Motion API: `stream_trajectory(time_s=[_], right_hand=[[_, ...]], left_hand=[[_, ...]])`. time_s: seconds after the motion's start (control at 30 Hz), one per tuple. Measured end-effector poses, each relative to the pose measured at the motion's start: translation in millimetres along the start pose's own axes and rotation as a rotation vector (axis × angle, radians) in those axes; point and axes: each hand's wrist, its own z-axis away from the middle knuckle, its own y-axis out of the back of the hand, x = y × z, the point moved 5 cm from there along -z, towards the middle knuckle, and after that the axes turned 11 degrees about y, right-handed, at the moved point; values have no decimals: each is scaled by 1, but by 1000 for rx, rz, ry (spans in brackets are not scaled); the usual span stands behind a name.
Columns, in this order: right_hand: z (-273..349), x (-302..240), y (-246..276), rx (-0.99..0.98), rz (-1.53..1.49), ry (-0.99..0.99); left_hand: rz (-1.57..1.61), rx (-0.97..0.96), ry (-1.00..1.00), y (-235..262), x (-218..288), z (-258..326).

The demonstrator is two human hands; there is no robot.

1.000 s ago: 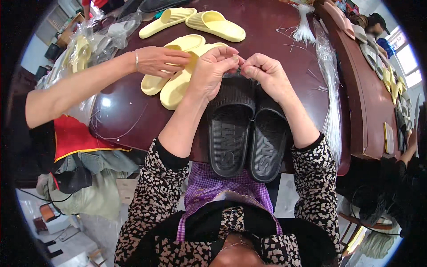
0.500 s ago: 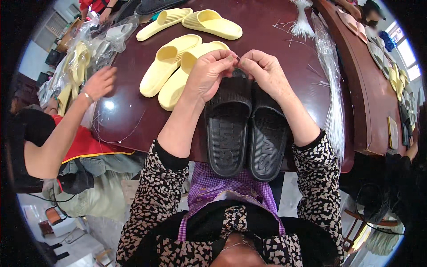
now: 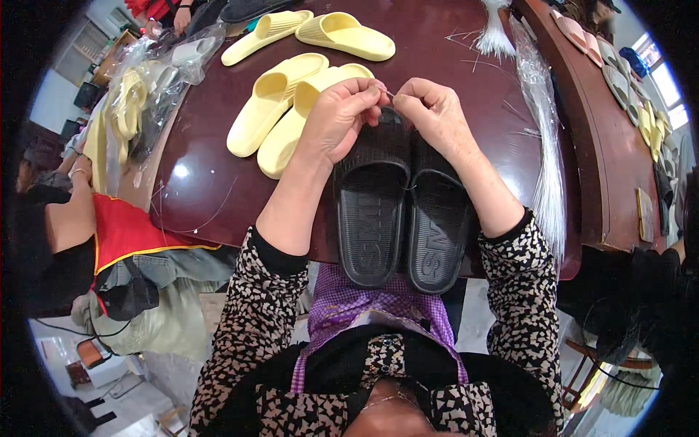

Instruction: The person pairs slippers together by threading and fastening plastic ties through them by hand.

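A pair of black slide slippers (image 3: 371, 218) lies at the near table edge, soles down and toes pointing away from me. What looks like a thin tie shows between their straps. Over the toe ends, my left hand (image 3: 340, 116) and my right hand (image 3: 435, 116) are close together, each closed in a pinch. A fine pale strand (image 3: 389, 93) spans the small gap between the fingertips; its ends are hidden in the fingers. Just left of my left hand sits a pair of pale yellow slippers (image 3: 269, 105), partly covered by that hand.
More yellow slippers (image 3: 346, 36) lie farther back. A bundle of long white strands (image 3: 546, 167) runs along the right side of the dark red table (image 3: 207, 138). Plastic-bagged slippers (image 3: 131, 109) are piled at left, beside a co-worker's arm (image 3: 73, 211). Several slippers (image 3: 615, 76) line the right-hand table.
The co-worker's arm on the left has drawn back from the table toward the bagged slippers. My hands stay pinched in nearly the same place, with the strand between them now easier to see.
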Motion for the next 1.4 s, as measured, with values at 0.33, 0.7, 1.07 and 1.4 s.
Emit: stream_trajectory(time_s=[0.33, 0.7, 1.07, 1.4], right_hand=[[0, -4, -4, 6, 5, 56], [1, -14, -9, -53, 22, 108], [-6, -29, 9, 63, 333, 327], [80, -52, 9, -559, 451, 237]], left_hand=[[-99, 78, -24, 1, 3, 5], [-63, -18, 106, 5, -1, 6], [-891, 733, -569, 69, 46, 6], [-1430, 1104, -58, 136, 41, -26]])
